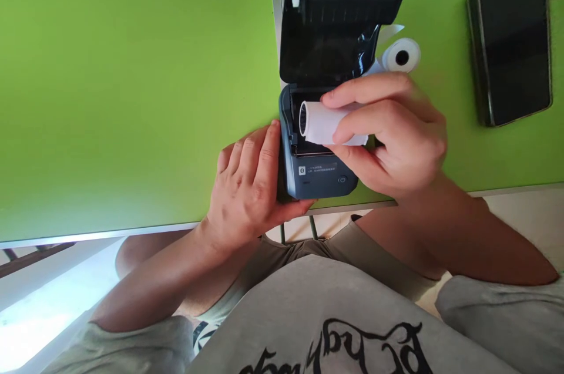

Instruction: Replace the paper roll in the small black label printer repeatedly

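Green table [132, 98] | my left hand [247, 186] clasps the side of the open printer [317, 168] | my right hand [388, 139] pinches a paper roll [319, 121] over its bay | risk: tilted roll could jam or slip; spare roll [400, 56] and phone [511, 42] lie beyond.

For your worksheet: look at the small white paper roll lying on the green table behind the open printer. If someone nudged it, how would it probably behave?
The small white paper roll is a cylinder lying on its side on the smooth green table, so it would probably roll. Its loose tail suggests it might unwind. It looks small with a hollow core, so likely light.
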Demonstrator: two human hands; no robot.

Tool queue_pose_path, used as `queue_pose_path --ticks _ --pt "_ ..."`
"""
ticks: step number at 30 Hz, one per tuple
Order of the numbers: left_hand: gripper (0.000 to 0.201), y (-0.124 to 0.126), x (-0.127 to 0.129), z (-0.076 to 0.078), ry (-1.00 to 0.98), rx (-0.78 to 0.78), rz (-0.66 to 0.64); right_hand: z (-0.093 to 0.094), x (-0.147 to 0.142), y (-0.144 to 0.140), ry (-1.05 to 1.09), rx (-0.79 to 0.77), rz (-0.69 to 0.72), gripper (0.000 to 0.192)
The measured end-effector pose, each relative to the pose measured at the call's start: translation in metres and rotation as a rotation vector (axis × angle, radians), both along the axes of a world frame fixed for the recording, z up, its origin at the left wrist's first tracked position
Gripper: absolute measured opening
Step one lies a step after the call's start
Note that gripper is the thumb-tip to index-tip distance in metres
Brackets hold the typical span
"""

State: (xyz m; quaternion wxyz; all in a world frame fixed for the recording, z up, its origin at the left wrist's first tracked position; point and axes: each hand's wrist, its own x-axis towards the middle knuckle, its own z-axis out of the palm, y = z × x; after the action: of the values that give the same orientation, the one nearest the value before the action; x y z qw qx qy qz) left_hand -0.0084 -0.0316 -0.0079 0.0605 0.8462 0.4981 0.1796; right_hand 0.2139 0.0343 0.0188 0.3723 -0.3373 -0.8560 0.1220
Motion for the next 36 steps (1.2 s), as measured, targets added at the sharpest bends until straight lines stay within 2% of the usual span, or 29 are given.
queue_pose_path --ticks 8,15,20,24,30,33,36 --pt "0.102 0.001 0.001 0.002 -0.027 -0.019 0.003 -0.002 0.0 0.002 0.049 -0.068 0.031 0.014" --pt "0.104 0.001 0.0 0.003 -0.019 -0.034 -0.006 -0.002 -0.002 -0.001 0.065 -0.14 -0.019 0.014" --pt "0.105 0.0 0.0 0.002 -0.016 -0.032 -0.007 -0.004 -0.002 0.001 0.104 -0.133 -0.021 0.016" --pt "0.103 0.0 -0.001 0.001 -0.045 -0.043 -0.005 -0.006 -0.003 0.002 0.117 -0.079 0.036 0.016" --pt "0.107 0.0 -0.001 -0.001 -0.093 0.007 -0.037 -0.008 -0.006 -0.003 0.185 -0.105 0.06 0.016" --pt "0.101 0.0 -0.002 -0.001 -0.098 0.023 -0.064 -0.009 -0.007 -0.005 0.182 -0.077 0.078 0.017" --pt "0.084 0.0 -0.003 0.001 -0.07 0.018 -0.089 -0.012 -0.007 -0.005 0.178 -0.054 0.115 0.01"
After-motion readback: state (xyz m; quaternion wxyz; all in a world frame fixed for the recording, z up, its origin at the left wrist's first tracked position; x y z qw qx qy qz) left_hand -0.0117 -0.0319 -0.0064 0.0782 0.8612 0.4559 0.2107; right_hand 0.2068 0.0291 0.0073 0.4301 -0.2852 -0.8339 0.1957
